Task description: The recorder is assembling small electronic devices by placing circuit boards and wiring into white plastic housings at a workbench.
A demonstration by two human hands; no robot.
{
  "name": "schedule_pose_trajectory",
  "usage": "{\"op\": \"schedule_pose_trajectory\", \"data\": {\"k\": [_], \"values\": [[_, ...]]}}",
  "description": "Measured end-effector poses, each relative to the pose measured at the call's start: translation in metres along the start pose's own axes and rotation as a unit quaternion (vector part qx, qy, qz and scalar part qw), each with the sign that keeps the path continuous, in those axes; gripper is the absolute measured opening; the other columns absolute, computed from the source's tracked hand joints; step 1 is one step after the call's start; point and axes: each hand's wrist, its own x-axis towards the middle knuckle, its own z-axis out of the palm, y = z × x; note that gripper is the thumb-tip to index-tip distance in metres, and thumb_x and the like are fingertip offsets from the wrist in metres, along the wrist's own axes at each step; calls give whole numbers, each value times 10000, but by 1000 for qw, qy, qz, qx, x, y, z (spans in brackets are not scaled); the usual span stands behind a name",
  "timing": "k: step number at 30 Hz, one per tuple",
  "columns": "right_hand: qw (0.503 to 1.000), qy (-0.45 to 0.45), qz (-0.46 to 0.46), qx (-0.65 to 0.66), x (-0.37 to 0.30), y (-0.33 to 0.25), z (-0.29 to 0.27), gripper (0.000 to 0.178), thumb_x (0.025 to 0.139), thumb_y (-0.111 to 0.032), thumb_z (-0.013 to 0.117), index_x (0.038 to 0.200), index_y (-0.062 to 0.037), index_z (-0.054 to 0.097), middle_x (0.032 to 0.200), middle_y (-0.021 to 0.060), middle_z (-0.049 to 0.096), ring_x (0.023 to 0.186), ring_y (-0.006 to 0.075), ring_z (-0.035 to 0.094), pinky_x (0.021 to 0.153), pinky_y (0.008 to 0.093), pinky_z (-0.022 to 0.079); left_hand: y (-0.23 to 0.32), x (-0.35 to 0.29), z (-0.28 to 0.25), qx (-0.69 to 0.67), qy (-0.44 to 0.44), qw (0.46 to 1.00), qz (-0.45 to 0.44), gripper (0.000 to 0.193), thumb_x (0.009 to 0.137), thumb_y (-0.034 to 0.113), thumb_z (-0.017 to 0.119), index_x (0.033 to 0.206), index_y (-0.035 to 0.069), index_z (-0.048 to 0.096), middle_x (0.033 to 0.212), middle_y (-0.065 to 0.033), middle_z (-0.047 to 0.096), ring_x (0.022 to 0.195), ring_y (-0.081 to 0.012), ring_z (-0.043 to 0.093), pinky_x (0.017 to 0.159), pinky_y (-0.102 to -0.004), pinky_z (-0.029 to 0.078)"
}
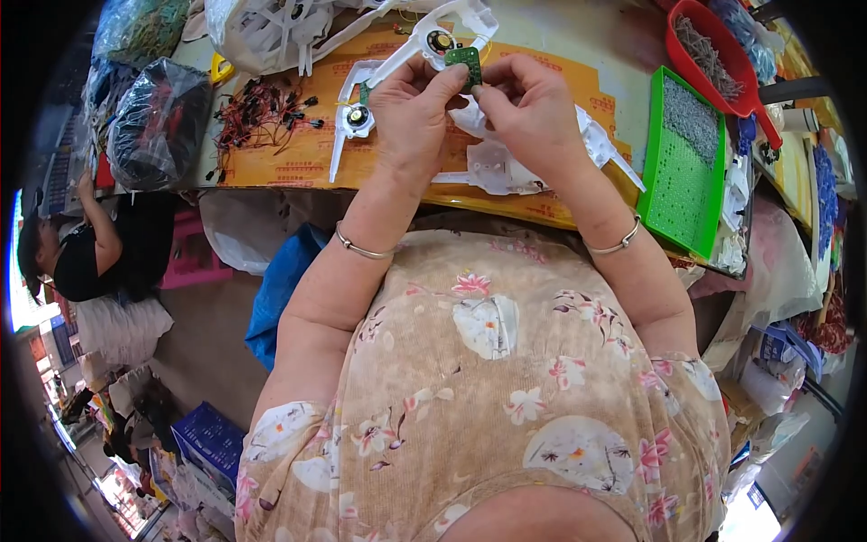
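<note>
Between my hands, at the table's front, is a small green circuit board (463, 61). My left hand (411, 117) pinches it by its left side, thumb on top. The fingertips of my right hand (535, 116) are closed at its lower right corner. Just behind it lies a white plastic housing (463, 16) with a round black speaker (441, 42) set in it, and thin yellow wires run close by. Left of my left hand sits a similar white housing with a speaker (358, 116). More white shell parts (492, 164) lie below and beside my right hand, partly hidden by it.
Red and black wired parts (271, 113) are heaped at the left, near a black bundle in clear plastic (160, 125). A green tray (675, 172) of small metal pieces and a red scoop (713, 54) of screws stand right. Another person (99, 239) works far left.
</note>
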Motion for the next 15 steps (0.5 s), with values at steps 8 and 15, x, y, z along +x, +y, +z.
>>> {"op": "schedule_pose_trajectory", "data": {"k": [8, 15], "values": [[878, 23, -265, -399, -7, 1, -2, 63, 786, -58, 589, 825, -10, 599, 719, 170, 579, 668, 337, 546, 584, 381, 450, 1, -1, -1, 241, -18, 964, 108, 104, 790, 28, 674, 758, -19, 587, 672, -21, 616, 569, -63, 558, 509, -210, 477], [968, -123, -147, -161, -3, -1, -17, 72, 823, -71, 566, 817, 1, 562, 662, 86, 530, 586, 189, 489, 547, 310, 398, 15, 6, -17, 170, -108, 977, -65, 100, 804, 43, 676, 821, 0, 588, 669, -32, 614, 546, -78, 573, 483, -204, 468]]}}
